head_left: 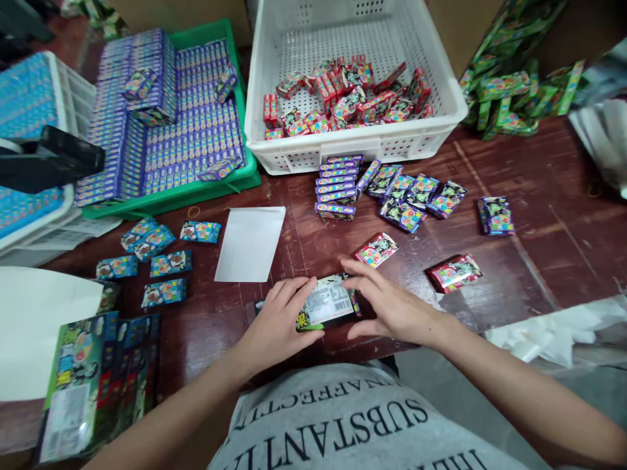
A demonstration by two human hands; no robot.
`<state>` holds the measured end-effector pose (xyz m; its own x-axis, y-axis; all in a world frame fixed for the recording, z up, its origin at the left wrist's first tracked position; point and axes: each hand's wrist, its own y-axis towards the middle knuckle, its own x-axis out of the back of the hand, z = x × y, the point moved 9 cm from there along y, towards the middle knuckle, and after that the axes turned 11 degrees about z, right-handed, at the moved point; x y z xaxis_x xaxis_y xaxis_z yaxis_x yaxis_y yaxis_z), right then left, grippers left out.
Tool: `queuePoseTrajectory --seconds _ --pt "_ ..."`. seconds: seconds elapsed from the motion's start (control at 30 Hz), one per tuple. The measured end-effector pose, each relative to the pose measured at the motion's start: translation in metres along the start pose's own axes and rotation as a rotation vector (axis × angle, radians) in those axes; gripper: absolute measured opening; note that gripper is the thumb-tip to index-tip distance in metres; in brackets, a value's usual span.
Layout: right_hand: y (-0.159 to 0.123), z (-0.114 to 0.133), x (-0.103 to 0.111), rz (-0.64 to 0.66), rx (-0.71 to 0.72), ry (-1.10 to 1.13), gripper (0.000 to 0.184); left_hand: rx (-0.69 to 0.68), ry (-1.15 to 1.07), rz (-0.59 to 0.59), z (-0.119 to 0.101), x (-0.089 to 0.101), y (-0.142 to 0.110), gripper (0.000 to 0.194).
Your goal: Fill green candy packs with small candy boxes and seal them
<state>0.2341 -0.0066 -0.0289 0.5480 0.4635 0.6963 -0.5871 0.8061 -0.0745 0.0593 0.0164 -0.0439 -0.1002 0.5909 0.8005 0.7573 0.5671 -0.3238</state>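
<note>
A flat black and green packet [329, 301] with a white barcode label lies in front of me on the table. My left hand [277, 313] is closed on its left end, fingers over the far edge and thumb along the near edge. At the right end, my right hand [386, 303] curves around the packet with fingers and thumb apart; a fingertip touches the label's corner. Just beyond the right hand lies a small red box [376, 249]. A second red box [455, 273] is farther right. A dark part showing beside my left fingers is mostly hidden.
Purple boxes [336, 189] stand in a row, with several loose ones nearby. Blue boxes [164, 292] and a white sheet [249, 245] lie left. Behind are a green tray [171, 203] of purple boxes and a white basket [313, 151] of red ones. Finished-looking packets [73, 391] stand front left.
</note>
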Motion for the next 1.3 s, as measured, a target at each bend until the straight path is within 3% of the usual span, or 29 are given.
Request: queuePoseTrajectory --seconds 0.1,0.13,0.2,0.33,0.47,0.53,0.63,0.73,0.9,1.0,1.17,1.3 --pt "-0.014 -0.031 0.034 -0.338 -0.296 -0.152 0.094 0.005 0.021 -0.018 -0.002 0.0 0.003 0.087" --pt "-0.019 -0.042 0.043 -0.4 -0.414 -0.205 0.094 0.004 0.028 -0.025 -0.003 0.001 0.004 0.086" --pt "-0.023 -0.059 0.05 -0.39 -0.534 -0.238 0.088 0.005 0.034 -0.04 -0.005 0.002 0.006 0.086" --pt "-0.02 -0.054 0.047 -0.266 -0.335 -0.039 0.081 0.021 -0.014 -0.058 -0.006 0.005 0.007 0.087" --pt "-0.035 -0.031 0.046 -0.337 -0.074 0.228 0.067 0.019 -0.119 -0.078 -0.01 0.009 0.007 0.088" --pt "-0.041 -0.031 0.04 -0.331 -0.024 0.381 0.059 0.018 -0.16 -0.071 -0.012 0.012 0.007 0.089" --pt "-0.045 -0.037 0.025 -0.154 -0.021 0.486 0.054 0.001 -0.201 -0.025 -0.013 0.015 0.009 0.091" --pt "-0.049 -0.04 0.023 0.003 0.003 0.436 0.053 -0.048 -0.201 0.04 -0.016 0.016 0.011 0.093" --pt "-0.053 -0.036 0.038 0.076 -0.01 0.168 0.049 -0.086 -0.123 0.018 -0.025 0.018 0.017 0.09" --pt "-0.049 -0.034 0.042 0.08 -0.007 0.161 0.052 -0.099 -0.074 -0.004 -0.031 0.016 0.021 0.091" --pt "-0.041 -0.039 0.043 0.051 0.035 0.166 0.075 -0.112 -0.038 -0.013 -0.037 0.013 0.031 0.091" --pt "-0.041 -0.041 0.05 -0.076 -0.052 0.014 0.059 0.014 -0.009 -0.142 -0.03 0.024 0.038 0.09"
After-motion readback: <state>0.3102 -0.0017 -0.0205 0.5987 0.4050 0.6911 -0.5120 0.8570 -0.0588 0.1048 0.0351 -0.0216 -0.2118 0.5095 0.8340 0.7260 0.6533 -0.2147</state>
